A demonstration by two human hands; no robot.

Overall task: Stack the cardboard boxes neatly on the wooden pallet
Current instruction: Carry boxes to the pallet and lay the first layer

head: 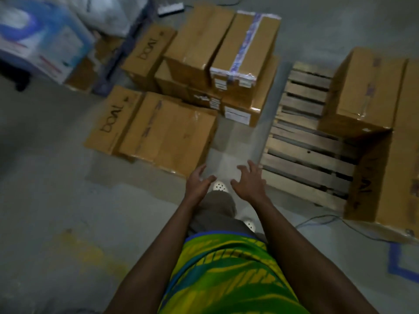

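The left grip [199,184] and right grip [248,184] reach forward side by side, fingers spread and loosely bent, holding nothing, above smooth grey concrete floor [45,177]. Just left of them lies a flat-topped brown cardboard box [172,130] with glossy clear tape, and beyond it is a floor pile with a taped box [244,48] on top. Just to the right lies the wooden pallet [306,155], with rough pale slats running crosswise and dark gaps between them. Two boxes sit on it: a far box [360,91] and a long box [385,177] with its long axis running near to far along the pallet's right edge. A thin cable [317,219] trails past the pallet's near edge.
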